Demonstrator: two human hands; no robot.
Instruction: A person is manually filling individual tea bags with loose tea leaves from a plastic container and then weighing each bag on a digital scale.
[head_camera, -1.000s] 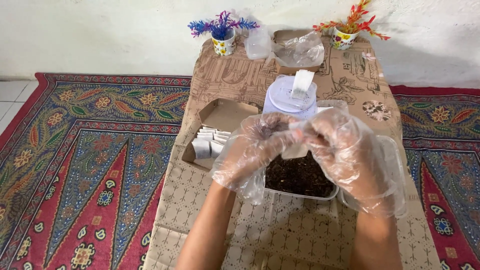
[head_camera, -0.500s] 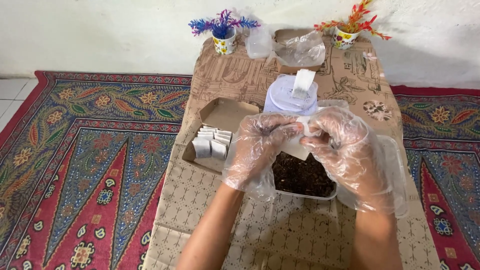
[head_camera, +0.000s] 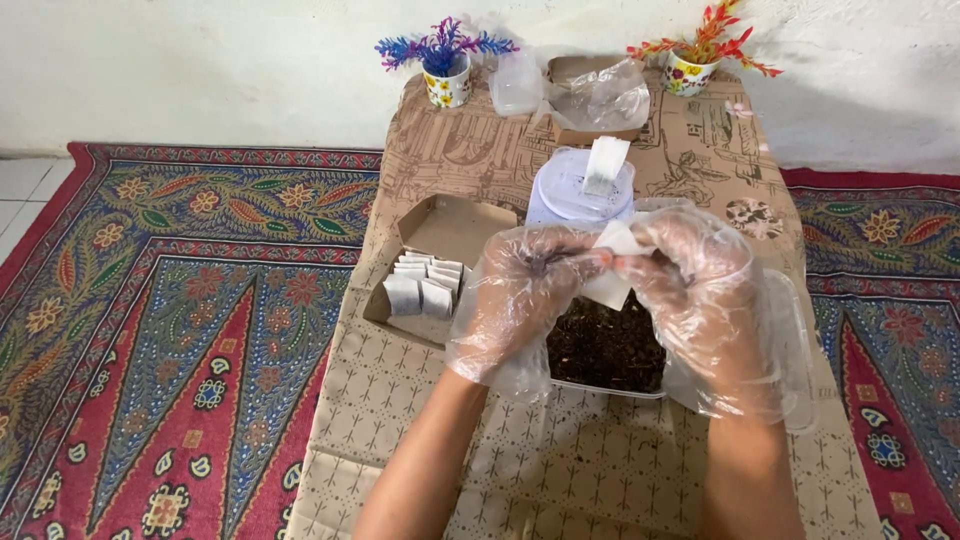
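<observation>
L hand (head_camera: 520, 300) & R hand (head_camera: 700, 290) pinch white sachet (head_camera: 612, 268), prob. paper.

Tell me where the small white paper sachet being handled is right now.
Head view, centre: the small white paper sachet is pinched between the gloved left hand and right hand, above the clear tray of dark loose material.

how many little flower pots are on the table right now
2. A pot with blue and purple flowers stands at the table's far left corner; a pot with red and orange flowers stands at the far right. None seems hidden.
</observation>
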